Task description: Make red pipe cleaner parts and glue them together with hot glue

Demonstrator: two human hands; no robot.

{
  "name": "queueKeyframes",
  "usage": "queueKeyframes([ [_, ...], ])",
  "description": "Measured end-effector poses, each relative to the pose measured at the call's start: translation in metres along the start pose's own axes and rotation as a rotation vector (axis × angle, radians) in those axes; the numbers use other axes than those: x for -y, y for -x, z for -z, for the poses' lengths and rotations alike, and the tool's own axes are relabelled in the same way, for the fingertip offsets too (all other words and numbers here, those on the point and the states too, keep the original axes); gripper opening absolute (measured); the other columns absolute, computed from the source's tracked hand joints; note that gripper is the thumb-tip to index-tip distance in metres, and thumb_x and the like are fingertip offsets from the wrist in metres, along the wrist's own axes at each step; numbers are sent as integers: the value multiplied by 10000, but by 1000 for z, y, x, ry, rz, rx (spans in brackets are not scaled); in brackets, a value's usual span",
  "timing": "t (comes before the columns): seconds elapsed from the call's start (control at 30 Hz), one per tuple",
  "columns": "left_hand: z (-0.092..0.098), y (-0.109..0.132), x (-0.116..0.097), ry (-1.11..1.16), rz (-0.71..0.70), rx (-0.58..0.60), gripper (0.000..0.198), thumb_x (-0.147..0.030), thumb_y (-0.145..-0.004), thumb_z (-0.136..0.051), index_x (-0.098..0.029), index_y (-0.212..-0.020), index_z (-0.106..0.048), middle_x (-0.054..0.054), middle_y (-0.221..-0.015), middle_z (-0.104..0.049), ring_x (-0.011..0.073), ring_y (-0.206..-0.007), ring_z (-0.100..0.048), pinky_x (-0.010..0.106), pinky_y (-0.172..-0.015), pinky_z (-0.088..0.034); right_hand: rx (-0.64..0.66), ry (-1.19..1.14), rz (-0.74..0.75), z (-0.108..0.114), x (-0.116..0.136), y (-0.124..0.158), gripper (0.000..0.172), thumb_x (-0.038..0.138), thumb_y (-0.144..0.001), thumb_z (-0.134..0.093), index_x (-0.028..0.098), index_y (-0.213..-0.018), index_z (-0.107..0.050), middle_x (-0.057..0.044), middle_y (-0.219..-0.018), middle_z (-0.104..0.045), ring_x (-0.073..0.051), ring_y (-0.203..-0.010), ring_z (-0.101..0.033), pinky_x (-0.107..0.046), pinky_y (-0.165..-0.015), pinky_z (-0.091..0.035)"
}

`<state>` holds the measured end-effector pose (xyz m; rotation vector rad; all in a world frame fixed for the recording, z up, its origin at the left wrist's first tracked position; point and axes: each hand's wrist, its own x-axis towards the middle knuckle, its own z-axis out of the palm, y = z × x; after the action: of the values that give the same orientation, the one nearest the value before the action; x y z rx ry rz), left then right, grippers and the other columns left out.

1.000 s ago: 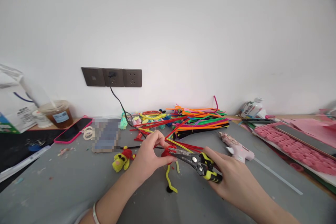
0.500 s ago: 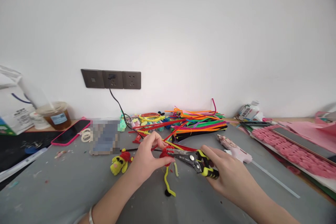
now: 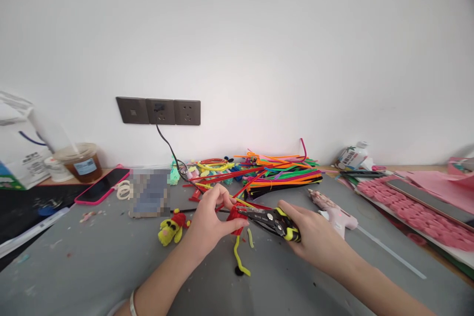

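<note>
My left hand [image 3: 214, 215] pinches a red fuzzy pipe-cleaner piece [image 3: 237, 223] between thumb and fingers. A bent yellow pipe cleaner [image 3: 239, 256] trails below that piece, its lower end by a small black disc [image 3: 239, 271]. In my right hand [image 3: 314, 229] are black wire pliers [image 3: 267, 217] with yellow-green grips. Their tips touch the upper right of the red piece; whether they grip a strand is too small to tell. Left of my left wrist lies a small yellow and red pipe-cleaner figure [image 3: 171, 228]. A short pale yellow scrap [image 3: 251, 238] rests near the pliers.
Bundled colourful pipe cleaners [image 3: 285, 177] lie at the wall. To the right are a glue gun [image 3: 335, 212] with a long glue stick and a pink textured sheet [image 3: 411, 217]. A pink-edged phone [image 3: 101, 186] and a drink cup [image 3: 83, 165] stand left. A black cord [image 3: 168, 145] hangs from the sockets.
The plier handles have come closer together in my right hand. My left hand still pinches the red piece in nearly the same place. The view has shifted slightly.
</note>
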<state>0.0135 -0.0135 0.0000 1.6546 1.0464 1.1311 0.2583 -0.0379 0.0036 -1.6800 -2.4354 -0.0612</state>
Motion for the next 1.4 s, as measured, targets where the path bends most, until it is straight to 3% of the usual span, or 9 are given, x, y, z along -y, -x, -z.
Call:
queueKeyframes([
  [0.3, 1, 0, 0, 29, -1, -20, 427, -307, -670, -826, -228, -778, -420, -26, -813, -564, 202, -926, -613, 324, -879, -446, -13, 97, -10, -7, -6, -7, 296, 78, -635, -510, 248, -874, -473, -7, -745, -700, -257, -642, -683, -276, -514, -283],
  [0.47, 5, -2, 2, -24, -9, -58, 410, -297, -684, -812, -227, -752, -413, -19, -818, -545, 204, -923, -601, 308, -829, -453, -139, 100, 88, 1, -4, -9, 283, 116, -683, -493, 236, -935, -444, -33, -826, -689, -265, -722, -683, -290, -557, -352],
  [0.67, 3, -2, -2, -18, -15, -50, 425, -297, -668, -824, -228, -756, -413, -34, -792, -541, 189, -878, -599, 307, -829, -455, -261, 135, 144, 3, 0, -6, 198, 163, -726, -498, 235, -876, -391, -51, -828, -604, -244, -696, -613, -300, -588, -397],
  [0.93, 3, -1, -4, 35, 30, -45, 421, -310, -671, -823, -228, -765, -422, -20, -824, -585, 205, -947, -611, 315, -855, -439, -420, 70, 126, 4, -2, -8, 310, 103, -699, -497, 211, -980, -423, -62, -867, -571, -235, -738, -566, -295, -616, -417],
  [1.1, 5, -2, -3, 72, 69, -75, 413, -328, -689, -802, -230, -786, -412, -31, -829, -549, 183, -920, -586, 286, -801, -414, -554, 177, 179, 14, -9, -8, 77, 174, -835, -536, 219, -863, -480, -73, -878, -581, -230, -745, -550, -299, -634, -397],
  [1.27, 6, -3, -1, 137, 100, -64, 419, -345, -707, -780, -233, -784, -383, -50, -774, -503, 150, -777, -543, 265, -712, -394, -509, 264, 252, 9, -11, -3, 90, 188, -927, -481, 223, -845, -495, 13, -662, -573, -171, -538, -549, -270, -506, -317],
  [1.4, 4, -1, -3, 84, 107, -45, 416, -317, -684, -799, -227, -788, -406, -54, -768, -509, 149, -779, -545, 261, -721, -389, -455, 256, 201, 2, -10, 1, 107, 148, -911, -424, 231, -864, -473, 4, -678, -577, -168, -493, -559, -258, -446, -303],
])
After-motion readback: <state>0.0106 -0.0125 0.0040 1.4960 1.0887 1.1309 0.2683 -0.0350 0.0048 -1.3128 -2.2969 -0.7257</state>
